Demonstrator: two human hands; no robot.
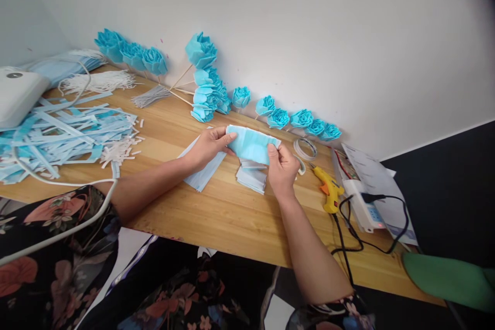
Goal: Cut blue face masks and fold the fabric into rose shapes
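A light-blue rectangle of mask fabric (250, 145) is stretched between my two hands, just above the table. My left hand (212, 147) pinches its left end, thumb on top. At its right end, my right hand (282, 167) grips the edge with the thumb in front. Under the fabric lies a small stack of cut pale pieces (251, 178), partly covered. Beside my left hand, a pile of longer pale-blue strips (203, 172) rests on the wood, partly hidden by that hand.
Blue fabric flowers (204, 93) on sticks lean along the wall. Cut scraps (73, 131) and white cords (98, 81) cover the left side. A yellow glue gun (328, 188), a tape roll (305, 149) and a power strip (365, 209) with black cables lie right. A white cable (104, 201) crosses my left arm.
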